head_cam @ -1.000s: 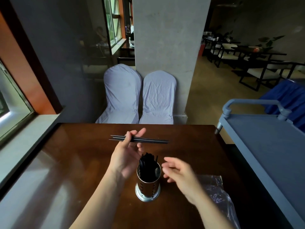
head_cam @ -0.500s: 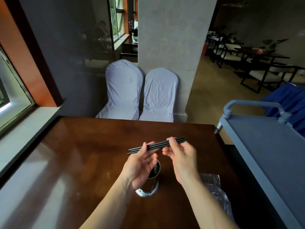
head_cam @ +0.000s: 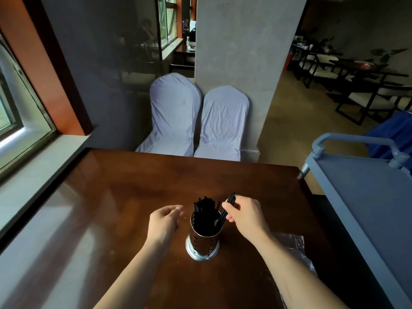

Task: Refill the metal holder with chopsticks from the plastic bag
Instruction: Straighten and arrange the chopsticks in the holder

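We see a perforated metal holder [head_cam: 202, 239] standing upright on a glossy dark wooden table [head_cam: 138, 188], near the table's near edge and about midway between the two forearms. It is packed with black chopsticks [head_cam: 205, 216] whose tips rise above its rim. The right hand [head_cam: 246, 216] sits just to the right of the holder's mouth, its thumb and fingers pinched closed around a small bundle of black chopsticks [head_cam: 229, 201]; this bundle leans to the right, with its lower ends dipping inside the rim and its upper ends sticking out past the fingers. The left hand [head_cam: 163, 221] hovers just to the left of the holder, fingers loosely curled and holding nothing, with a narrow gap between it and the metal wall. The clear plastic bag [head_cam: 296, 246] lies flat on the table to the right, partly hidden behind the right forearm; we cannot tell what it contains. Beyond the far edge of the table stand two chairs in white covers [head_cam: 196, 121], side by side against a grey concrete pillar [head_cam: 240, 52]. A grey service cart [head_cam: 361, 190] stands at the right, just beside the table's right edge.
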